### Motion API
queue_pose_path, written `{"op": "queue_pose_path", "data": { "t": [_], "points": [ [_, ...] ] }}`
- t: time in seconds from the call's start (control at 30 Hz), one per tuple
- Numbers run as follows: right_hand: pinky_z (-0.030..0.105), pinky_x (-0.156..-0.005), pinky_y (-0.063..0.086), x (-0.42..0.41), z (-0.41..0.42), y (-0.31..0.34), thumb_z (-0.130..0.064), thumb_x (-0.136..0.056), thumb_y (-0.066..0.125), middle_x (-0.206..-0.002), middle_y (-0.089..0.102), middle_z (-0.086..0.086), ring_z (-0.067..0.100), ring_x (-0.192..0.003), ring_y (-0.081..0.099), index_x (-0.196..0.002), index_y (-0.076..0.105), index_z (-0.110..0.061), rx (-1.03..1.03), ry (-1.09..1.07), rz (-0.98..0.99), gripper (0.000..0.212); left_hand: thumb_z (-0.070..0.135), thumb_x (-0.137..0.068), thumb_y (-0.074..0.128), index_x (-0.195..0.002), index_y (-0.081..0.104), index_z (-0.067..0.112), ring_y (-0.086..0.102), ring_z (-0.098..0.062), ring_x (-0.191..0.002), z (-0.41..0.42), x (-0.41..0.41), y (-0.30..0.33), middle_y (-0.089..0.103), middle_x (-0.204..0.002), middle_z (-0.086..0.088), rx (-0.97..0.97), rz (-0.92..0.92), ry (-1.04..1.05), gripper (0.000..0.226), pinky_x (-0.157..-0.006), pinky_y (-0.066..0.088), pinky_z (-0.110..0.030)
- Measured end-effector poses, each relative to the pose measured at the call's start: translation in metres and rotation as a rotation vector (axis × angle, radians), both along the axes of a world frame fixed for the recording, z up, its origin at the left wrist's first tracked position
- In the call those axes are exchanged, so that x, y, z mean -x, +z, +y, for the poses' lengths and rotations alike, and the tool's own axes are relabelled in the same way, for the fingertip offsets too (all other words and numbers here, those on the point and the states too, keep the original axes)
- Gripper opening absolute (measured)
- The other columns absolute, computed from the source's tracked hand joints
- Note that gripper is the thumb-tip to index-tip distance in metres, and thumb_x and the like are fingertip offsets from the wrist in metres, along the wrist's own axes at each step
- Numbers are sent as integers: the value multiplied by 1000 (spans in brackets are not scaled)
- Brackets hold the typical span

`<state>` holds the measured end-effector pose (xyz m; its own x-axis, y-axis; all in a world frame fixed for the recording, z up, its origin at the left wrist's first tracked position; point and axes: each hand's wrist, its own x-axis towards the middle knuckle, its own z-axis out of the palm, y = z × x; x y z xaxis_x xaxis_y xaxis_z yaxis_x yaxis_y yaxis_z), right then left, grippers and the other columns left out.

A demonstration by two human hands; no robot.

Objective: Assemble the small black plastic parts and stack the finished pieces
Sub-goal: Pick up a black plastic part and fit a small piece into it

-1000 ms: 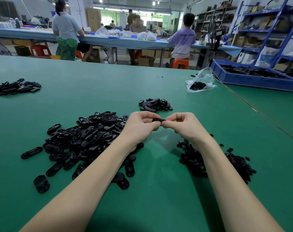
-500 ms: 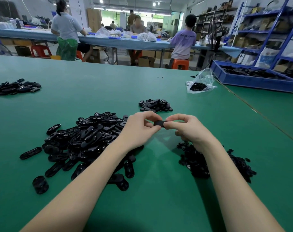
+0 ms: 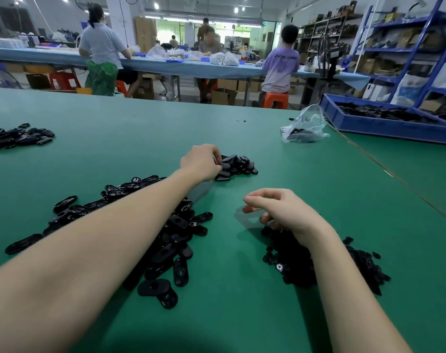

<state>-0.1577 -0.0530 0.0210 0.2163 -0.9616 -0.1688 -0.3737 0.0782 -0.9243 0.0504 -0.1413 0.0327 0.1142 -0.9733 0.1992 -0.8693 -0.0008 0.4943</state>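
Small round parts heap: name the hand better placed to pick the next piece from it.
Right. The right hand hovers empty, fingers loosely curled, directly over the small round parts heap. The left hand is stretched forward at the finished stack, apparently placing a piece.

Bright overhead ceiling lights (image 3: pixel 155 5); soft shadows under hands; wide-angle bending at edges; background slightly soft.

oval parts heap (image 3: pixel 130 225) left, small parts heap (image 3: pixel 326 263) right, finished pile (image 3: pixel 238 165) behind, between them
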Motion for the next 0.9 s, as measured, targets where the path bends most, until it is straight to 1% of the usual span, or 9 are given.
{"op": "queue_pose_path", "data": {
  "t": [0.13, 0.3, 0.37, 0.43, 0.5, 0.57, 0.67, 0.8, 0.9],
  "points": [
    [17, -52, 38, 0, -1, -3, -35, -94, 70, -90, 79, -12, 3, -51, 50, -100, 75, -22, -4, 22, 7, 15, 24, -91, 67, -92, 64, 32, 63, -20, -102, -11, 0, -6, 68, -102, 8, -9, -65, -19, 8, -79, 46, -29],
    [18, -52, 38, 1, -1, -2, -36, -94, 70, -92, 79, -10, 5, -53, 50, -102, 75, -21, -7, 35, -4, 17, 23, -91, 63, -91, 69, 34, 63, -15, -91, 1, -8, -5, 70, -95, 14, 27, 73, -10, 13, -70, 43, -26],
    [19, -54, 39, -1, 0, -1, -36, -94, 70, -92, 79, -11, 6, -54, 51, -101, 75, -22, -3, 38, 19, 16, 19, -91, 58, -91, 69, 34, 62, -13, -79, 14, -16, -4, 70, -96, 14, 67, 122, 22, 19, -66, 43, -25],
    [20, -54, 39, -2, 1, -2, -35, -94, 70, -90, 79, -11, 8, -58, 52, -100, 74, -22, 4, 39, 51, 15, 18, -91, 55, -94, 70, 34, 60, -11, -72, 29, -26, -4, 69, -98, 14, 85, 138, 48, 22, -68, 48, -27],
    [19, -53, 40, -5, 1, -3, -34, -94, 70, -89, 79, -11, 9, -60, 52, -99, 74, -22, 13, 46, 77, 13, 18, -91, 55, -97, 71, 32, 64, -15, -86, 45, -37, -2, 69, -98, 13, 96, 132, 70, 22, -81, 54, -33],
    [17, -51, 40, -7, 2, -2, -34, -94, 70, -89, 79, -10, 9, -57, 52, -98, 73, -22, 34, 56, 82, 12, 21, -91, 56, -101, 70, 32, 64, -18, -96, 59, -48, 1, 70, -100, 13, 84, 105, 101, 21, -90, 53, -36],
    [15, -49, 40, -10, 1, -1, -34, -95, 70, -89, 79, -10, 7, -54, 52, -98, 73, -22, 59, 71, 85, 12, 24, -93, 56, -114, 69, 33, 60, -19, -112, 73, -57, 2, 70, -115, 12, 61, -3, 156, 26, -94, 49, -33],
    [19, -59, 41, -16, 2, -6, -35, -95, 69, -88, 79, -12, 8, -58, 53, -98, 73, -24, 73, 106, 147, 12, 34, -97, 54, -133, 61, 29, 47, -25, -131, 77, -54, -7, 63, -134, 2, -59, -234, 112, 37, -105, 40, -39],
    [21, -62, 41, -22, 1, -8, -35, -93, 70, -86, 79, -13, 5, -54, 51, -96, 73, -24, 100, 130, 187, 12, 37, -98, 49, -130, 61, 25, 45, -28, -131, 77, -51, -14, 63, -133, -4, -139, -344, 93, 37, -105, 36, -41]
  ]
}}
